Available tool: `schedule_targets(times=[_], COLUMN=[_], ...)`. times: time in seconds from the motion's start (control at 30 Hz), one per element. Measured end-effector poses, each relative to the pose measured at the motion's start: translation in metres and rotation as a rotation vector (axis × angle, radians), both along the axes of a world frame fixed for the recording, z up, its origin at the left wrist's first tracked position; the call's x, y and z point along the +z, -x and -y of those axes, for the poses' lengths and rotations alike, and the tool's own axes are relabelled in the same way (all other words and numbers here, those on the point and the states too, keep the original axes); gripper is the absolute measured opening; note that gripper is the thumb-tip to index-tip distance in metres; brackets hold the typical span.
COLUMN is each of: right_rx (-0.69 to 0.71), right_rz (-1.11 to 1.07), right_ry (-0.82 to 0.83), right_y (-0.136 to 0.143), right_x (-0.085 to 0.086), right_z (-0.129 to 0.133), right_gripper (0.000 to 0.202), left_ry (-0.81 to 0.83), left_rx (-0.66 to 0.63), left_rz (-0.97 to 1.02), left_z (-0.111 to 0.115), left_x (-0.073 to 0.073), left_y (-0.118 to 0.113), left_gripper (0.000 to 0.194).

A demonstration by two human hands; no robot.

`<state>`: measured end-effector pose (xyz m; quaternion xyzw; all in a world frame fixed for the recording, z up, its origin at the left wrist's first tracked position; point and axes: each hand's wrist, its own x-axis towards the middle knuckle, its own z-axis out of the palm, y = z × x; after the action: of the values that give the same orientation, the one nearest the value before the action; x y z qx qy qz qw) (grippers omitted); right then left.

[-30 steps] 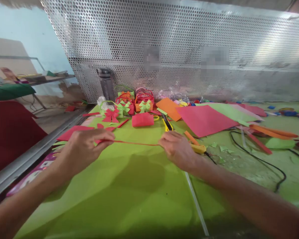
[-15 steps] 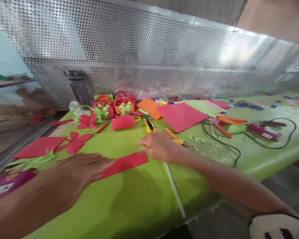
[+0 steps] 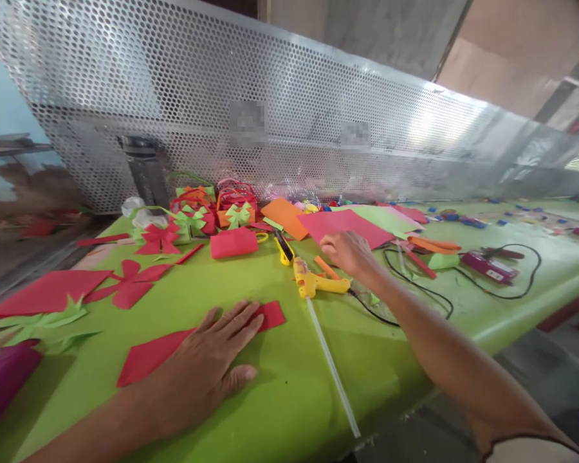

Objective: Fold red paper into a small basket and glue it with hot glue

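Note:
My left hand (image 3: 207, 360) lies flat with fingers spread on a red strip (image 3: 154, 354), whose two ends show on either side. My right hand (image 3: 350, 254) hovers with curled fingers at the near edge of a large red sheet (image 3: 347, 225); whether it holds anything is too small to make out. Just left of and below it, a yellow glue gun (image 3: 313, 281) lies on the green table, a long white glue stick (image 3: 332, 366) reaching from it toward the front edge. A yellow and black cutter (image 3: 284, 247) is behind the glue gun.
Red flower shapes (image 3: 132, 283) and green cut pieces (image 3: 53, 321) lie at left. Small paper bags (image 3: 236, 206) and a dark bottle (image 3: 147, 173) stand by the perforated metal panel (image 3: 299, 116). A purple box (image 3: 492, 267) with black cable is at right.
My left hand has moved right and flattened over the red strip. My right hand has left the strip's right end and moved up and right, uncovering the glue gun.

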<state>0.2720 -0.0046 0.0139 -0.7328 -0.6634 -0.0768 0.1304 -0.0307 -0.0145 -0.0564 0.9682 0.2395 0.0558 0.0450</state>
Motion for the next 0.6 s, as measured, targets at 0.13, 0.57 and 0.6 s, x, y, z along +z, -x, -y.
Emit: schedule_targets(times=[0.13, 0.57, 0.6], right_rx=[-0.023, 0.131, 0.132], right_rz=[-0.029, -0.091, -0.087], right_ry=[0.037, 0.079, 0.096], right_y=[-0.019, 0.011, 0.016], right_x=[-0.010, -0.024, -0.023], right_z=[-0.006, -0.032, -0.039], right_gripper=[0.021, 0.031, 0.037], left_ry=[-0.046, -0.043, -0.043], left_rx=[0.009, 0.040, 0.039], left_rz=[0.008, -0.001, 0.005], left_z=[-0.002, -0.004, -0.004], left_x=[-0.004, -0.005, -0.004], left_y=[0.000, -0.005, -0.005], left_gripper=[0.063, 0.064, 0.063])
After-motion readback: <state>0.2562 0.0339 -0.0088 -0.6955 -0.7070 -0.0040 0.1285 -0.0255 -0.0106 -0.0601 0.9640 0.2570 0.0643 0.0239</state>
